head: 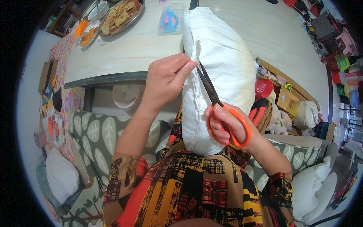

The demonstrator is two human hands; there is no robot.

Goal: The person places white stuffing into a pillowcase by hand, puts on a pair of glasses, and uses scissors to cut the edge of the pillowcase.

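Note:
A white cloth pillow [227, 65] rests lengthwise before me, its near end on my lap, with a seam and a small gap along its left side. At that seam my left hand [170, 76] pinches something between thumb and forefinger, too small to tell whether it is cloth or thread. My right hand [228, 122] grips orange-handled scissors [210, 88] with dark blades. The blades are slightly apart, and their tips are beside my left thumb, over the seam.
A plastic box [171, 21] of blue and pink items lies on the table [127, 56], near a tray of flatbread [122, 15] and a dish of orange food [89, 35]. Leaf-patterned sofa seats [99, 133] flank me. Toys and a cardboard box [286, 100] stand at the right.

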